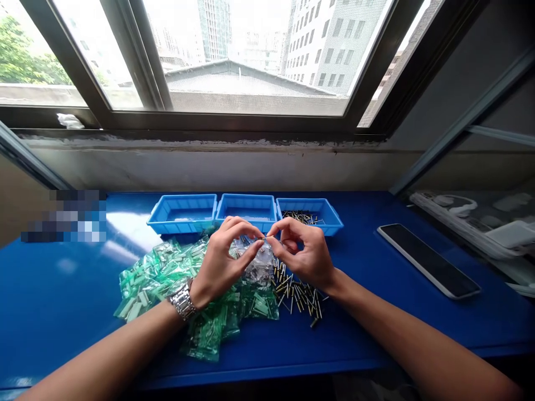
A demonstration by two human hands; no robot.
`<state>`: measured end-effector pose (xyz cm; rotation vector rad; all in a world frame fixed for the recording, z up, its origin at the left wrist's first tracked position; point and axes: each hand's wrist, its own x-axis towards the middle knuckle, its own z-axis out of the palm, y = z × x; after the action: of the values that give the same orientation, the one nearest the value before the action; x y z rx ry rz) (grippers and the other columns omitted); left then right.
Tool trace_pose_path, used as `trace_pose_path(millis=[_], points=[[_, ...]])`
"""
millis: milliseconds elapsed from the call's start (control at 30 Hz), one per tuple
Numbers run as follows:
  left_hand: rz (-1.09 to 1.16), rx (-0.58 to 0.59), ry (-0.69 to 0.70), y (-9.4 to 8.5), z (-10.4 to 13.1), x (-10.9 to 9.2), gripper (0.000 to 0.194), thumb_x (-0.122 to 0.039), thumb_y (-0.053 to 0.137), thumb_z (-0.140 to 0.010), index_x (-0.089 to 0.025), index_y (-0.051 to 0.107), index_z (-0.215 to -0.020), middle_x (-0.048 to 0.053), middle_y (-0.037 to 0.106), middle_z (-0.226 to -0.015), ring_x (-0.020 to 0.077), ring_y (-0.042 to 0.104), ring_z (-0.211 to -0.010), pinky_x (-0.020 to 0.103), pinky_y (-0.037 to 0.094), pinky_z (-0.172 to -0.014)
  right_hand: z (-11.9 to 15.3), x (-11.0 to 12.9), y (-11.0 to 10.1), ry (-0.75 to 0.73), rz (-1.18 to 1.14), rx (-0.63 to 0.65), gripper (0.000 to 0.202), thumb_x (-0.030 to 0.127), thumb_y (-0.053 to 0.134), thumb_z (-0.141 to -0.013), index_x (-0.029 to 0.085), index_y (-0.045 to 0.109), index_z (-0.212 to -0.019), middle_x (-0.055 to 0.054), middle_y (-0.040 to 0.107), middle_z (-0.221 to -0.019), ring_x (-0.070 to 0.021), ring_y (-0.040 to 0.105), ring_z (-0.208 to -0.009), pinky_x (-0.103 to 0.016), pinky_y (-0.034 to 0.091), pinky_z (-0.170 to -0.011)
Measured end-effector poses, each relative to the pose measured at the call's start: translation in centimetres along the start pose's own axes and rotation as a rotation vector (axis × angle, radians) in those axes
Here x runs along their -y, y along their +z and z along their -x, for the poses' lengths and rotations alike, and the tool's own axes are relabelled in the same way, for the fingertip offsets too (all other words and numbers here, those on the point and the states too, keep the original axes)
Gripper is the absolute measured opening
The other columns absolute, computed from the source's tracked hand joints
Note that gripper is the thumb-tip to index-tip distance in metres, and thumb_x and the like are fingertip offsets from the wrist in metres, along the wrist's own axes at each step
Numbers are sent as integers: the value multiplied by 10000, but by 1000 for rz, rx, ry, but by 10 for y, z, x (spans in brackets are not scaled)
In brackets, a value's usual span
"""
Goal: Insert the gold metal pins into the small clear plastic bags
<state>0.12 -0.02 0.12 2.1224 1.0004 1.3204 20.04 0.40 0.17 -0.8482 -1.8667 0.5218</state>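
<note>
My left hand [228, 256] and my right hand [303, 248] meet fingertip to fingertip above the table, each in a pinch. Between them shows a tiny gold-coloured pin [264, 238], mostly hidden by the fingers. Beneath my right hand lies a loose pile of thin metal pins [298, 295], some with dark or gold ends. Green plastic bags [154, 273] holding pale rectangular pieces are heaped under and left of my left hand. Clear bags [259, 267] lie between the two heaps, their contents unclear.
Behind the hands stand a left blue bin [184, 227], a middle blue bin [246, 199] and a right blue bin [332, 223] with dark pins inside. A phone [430, 262] rests on the blue table [355, 345] at right. A window [251, 106] rises beyond the wall.
</note>
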Motion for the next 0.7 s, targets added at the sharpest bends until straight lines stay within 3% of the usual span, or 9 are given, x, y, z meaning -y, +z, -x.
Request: trace_pose_path(millis=[200, 400, 500, 600, 700], points=[[-29, 61, 42, 3, 1, 0, 35, -215, 685, -953, -181, 675, -952, 42, 672, -953, 205, 581, -932, 360, 497, -803, 0, 2, 2, -44, -13, 53, 54, 221, 695, -904, 178, 663, -913, 92, 387, -569, -67, 374, -476, -240, 345, -481], [-14, -17, 28, 1, 2, 0, 36, -235, 700, -953, -201, 688, -959, 17, 669, -931, 178, 585, -891, 341, 489, -788, -2, 1, -3, -5, 32, 21, 65, 237, 690, -898, 185, 658, -877, 86, 385, -570, -75, 376, -486, -251, 348, -494], [-5, -62, 26, 0, 1, 0, 38, -248, 696, -959, -211, 688, -962, 11, 666, -921, 171, 576, -866, 330, 479, -756, -2, -2, -1, 25, 48, 85, 58, 237, 681, -897, 184, 669, -878, 88, 361, -562, -78, 369, -490, -254, 346, -505], [-6, -44, 28, 0, 0, 1, 49, -264, 687, -966, -216, 685, -964, 15, 665, -927, 175, 576, -877, 334, 477, -762, -3, -4, 0, 38, 64, 163, 84, 258, 680, -902, 175, 681, -894, 91, 364, -554, -77, 362, -484, -252, 350, -511], [-16, -35, -8, 0, 0, 1, 86, -292, 651, -992, -231, 675, -1047, 24, 669, -981, 181, 573, -898, 344, 474, -780, -9, -3, -9, 39, 141, 146, 109, 274, 665, -909, 169, 685, -889, 83, 384, -557, -81, 380, -485, -250, 349, -510]])
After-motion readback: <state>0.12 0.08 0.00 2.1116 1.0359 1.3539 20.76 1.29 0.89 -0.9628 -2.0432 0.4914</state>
